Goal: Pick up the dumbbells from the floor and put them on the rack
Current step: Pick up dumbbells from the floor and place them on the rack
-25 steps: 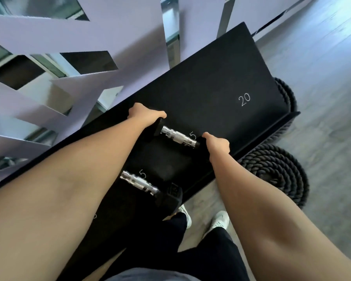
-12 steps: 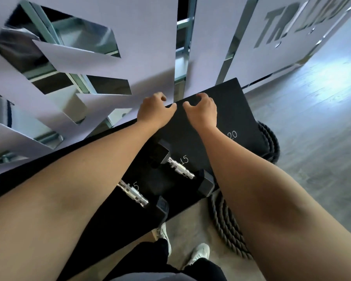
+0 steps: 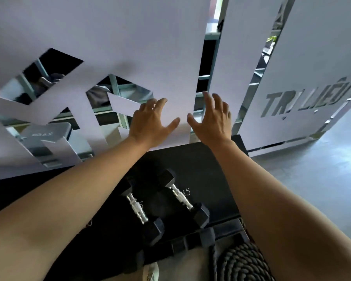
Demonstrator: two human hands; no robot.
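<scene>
Two black hex dumbbells with chrome handles lie side by side on the sloping black rack shelf (image 3: 207,169). The left dumbbell (image 3: 137,209) is partly hidden by my left forearm. The right dumbbell (image 3: 181,197) rests by a white "15" mark. My left hand (image 3: 150,121) and my right hand (image 3: 213,118) are raised above and beyond the rack, in front of the white wall panel. Both hands have spread fingers and hold nothing, well clear of the dumbbells.
A white wall panel (image 3: 130,47) with cut-out shapes and mirror behind stands right behind the rack. A coiled thick battle rope (image 3: 243,262) lies on the floor at the rack's right end. Grey floor (image 3: 316,179) stretches to the right. A shoe tip (image 3: 151,272) shows below.
Both hands have let go of the right dumbbell, which now rests on the shelf, and have risen with fingers spreading. The view has tilted up toward the wall.
</scene>
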